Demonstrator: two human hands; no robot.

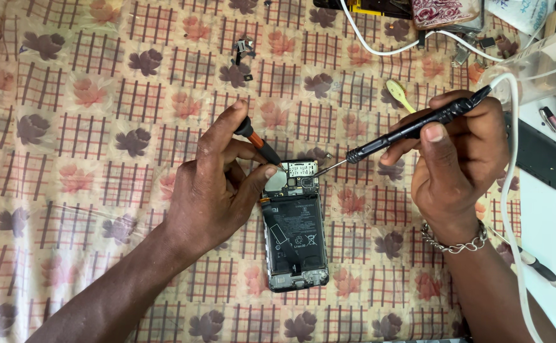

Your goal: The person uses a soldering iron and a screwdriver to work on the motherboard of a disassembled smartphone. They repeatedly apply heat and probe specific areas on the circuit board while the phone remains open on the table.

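Observation:
An opened smartphone lies back-up on a flowered cloth, its black battery and circuit board exposed. My left hand grips a small screwdriver with an orange and black handle, its tip at the board near the phone's top edge. My right hand holds a black soldering iron with a white cable; its thin tip reaches the top right of the board. A chain bracelet sits on my right wrist.
Small loose phone parts lie on the cloth at the top. A yellow plastic pry tool rests near the iron. At right are a black phone, pens, a clear container and white cables.

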